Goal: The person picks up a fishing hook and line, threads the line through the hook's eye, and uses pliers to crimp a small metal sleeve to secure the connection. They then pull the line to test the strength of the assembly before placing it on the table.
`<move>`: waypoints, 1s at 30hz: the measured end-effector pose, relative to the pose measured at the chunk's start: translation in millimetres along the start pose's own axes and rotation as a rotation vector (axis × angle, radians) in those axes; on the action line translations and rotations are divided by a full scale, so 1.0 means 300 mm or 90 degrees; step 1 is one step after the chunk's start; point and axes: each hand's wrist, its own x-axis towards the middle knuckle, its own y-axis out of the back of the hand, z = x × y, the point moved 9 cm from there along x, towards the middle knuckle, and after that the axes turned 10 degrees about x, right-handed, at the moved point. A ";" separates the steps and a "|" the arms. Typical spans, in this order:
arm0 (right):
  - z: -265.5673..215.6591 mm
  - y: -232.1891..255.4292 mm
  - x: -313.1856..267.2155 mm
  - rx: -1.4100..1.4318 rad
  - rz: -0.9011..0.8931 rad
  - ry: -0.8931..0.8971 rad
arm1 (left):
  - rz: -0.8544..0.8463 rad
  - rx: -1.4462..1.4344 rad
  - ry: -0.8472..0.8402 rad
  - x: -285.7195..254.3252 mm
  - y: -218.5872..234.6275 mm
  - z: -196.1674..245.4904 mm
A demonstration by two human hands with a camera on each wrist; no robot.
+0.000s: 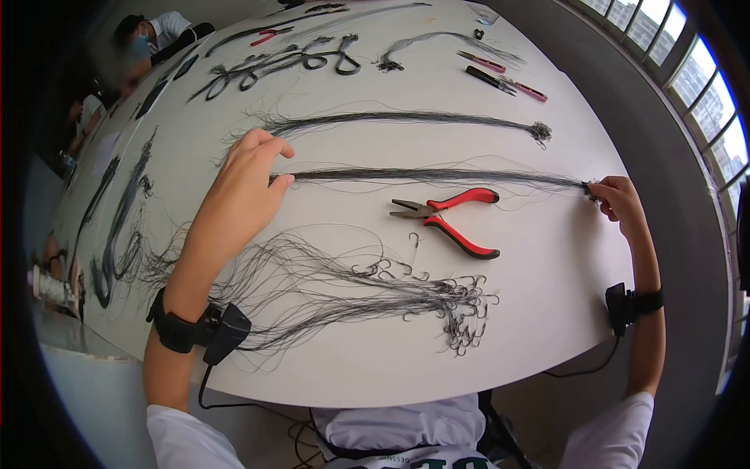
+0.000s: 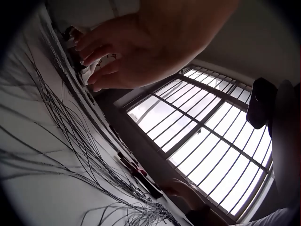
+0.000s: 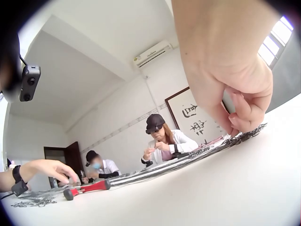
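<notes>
1. Left hand (image 1: 248,176), left of centre: fingers loosely spread, gripping nothing apparent, beside the bundle's left stretch, presumably to guide it.
2. Hooked lines (image 1: 355,313), lower centre: fanned out, likely to limit snagging.
3. Line bundle (image 1: 437,174), centre: straight across the counter (image 1: 547,266).
4. Pliers (image 1: 428,211), below it: seemingly kept within reach.
5. Right hand (image 1: 619,202), far right: pinching the bundle's end, probably anchoring it.

The left hand (image 1: 248,178) is held with fingers (image 2: 108,81) loosely bent; the right hand (image 1: 621,202) is curled, its fingertips (image 3: 233,119) apparently pressed together.
</notes>
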 end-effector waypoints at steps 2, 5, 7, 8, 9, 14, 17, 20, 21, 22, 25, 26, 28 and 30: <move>-0.003 -0.001 -0.005 -0.009 -0.009 -0.019 | 0.011 -0.002 -0.015 0.004 0.001 0.020; -0.020 0.000 -0.026 -0.090 -0.015 -0.036 | -0.035 -0.109 -0.084 0.003 0.002 0.093; -0.084 0.005 -0.036 -0.179 0.063 0.133 | -0.122 -0.172 -0.187 -0.016 -0.015 0.183; -0.156 0.011 -0.069 -0.263 0.145 0.302 | -0.122 -0.170 -0.184 -0.019 -0.021 0.197; -0.224 -0.037 -0.115 -0.256 0.118 0.358 | -0.148 -0.206 -0.215 -0.032 -0.034 0.227; -0.492 -0.403 -0.373 -0.210 -0.175 0.581 | -0.195 -0.274 -0.298 -0.060 -0.115 0.316; -0.563 -0.569 -0.507 -0.203 -0.339 0.753 | -0.218 -0.266 -0.297 -0.073 -0.129 0.339; -0.574 -0.657 -0.579 -0.189 -0.359 0.873 | -0.227 -0.274 -0.303 -0.086 -0.129 0.350; -0.573 -0.677 -0.579 -0.188 -0.359 0.873 | -0.218 -0.276 -0.307 -0.089 -0.127 0.351; -0.570 -0.697 -0.584 -0.196 -0.361 0.888 | -0.211 -0.278 -0.312 -0.091 -0.125 0.352; -0.566 -0.717 -0.585 -0.200 -0.368 0.901 | -0.223 -0.280 -0.303 -0.092 -0.130 0.354; -0.564 -0.720 -0.584 -0.196 -0.374 0.899 | -0.224 -0.280 -0.303 -0.092 -0.134 0.355; -0.553 -0.725 -0.576 -0.169 -0.377 0.893 | -0.234 -0.286 -0.296 -0.095 -0.144 0.356; -0.549 -0.724 -0.570 -0.141 -0.379 0.888 | -0.229 -0.296 -0.279 -0.098 -0.146 0.358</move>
